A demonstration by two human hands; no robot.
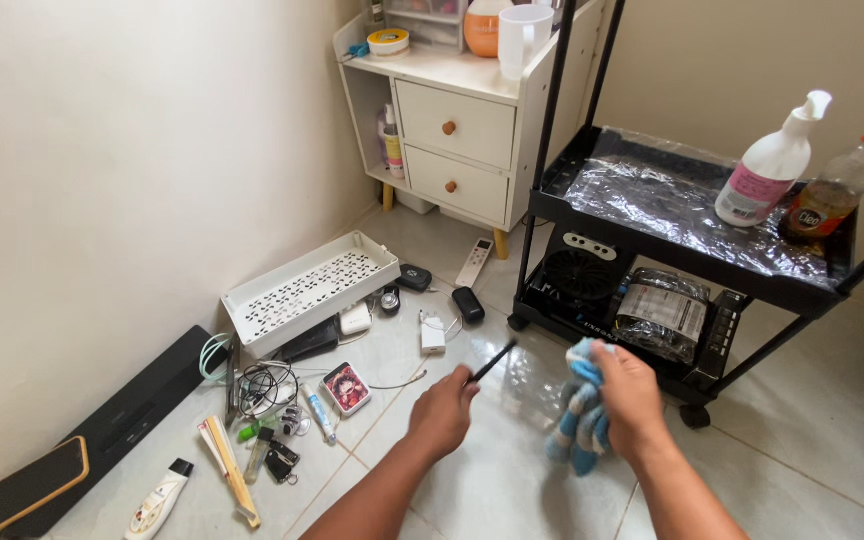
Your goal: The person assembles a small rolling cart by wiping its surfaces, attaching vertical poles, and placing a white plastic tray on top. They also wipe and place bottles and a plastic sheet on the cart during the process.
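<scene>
Both my hands hover low over the tiled floor [472,480], a little apart. My left hand [444,412] is closed around a thin black stick [493,361], which angles up and away from me. My right hand [628,398] is clamped on a blue-and-white cloth [576,425] that hangs below my fingers. Just beyond the cloth stands a black rolling cart [692,260], with a white spray bottle [770,165] and an orange-capped bottle [836,188] on its top shelf. Left of my hands, a white perforated tray [307,290] leans among scattered cables and small items. A white cabinet [457,130] stands in the corner.
</scene>
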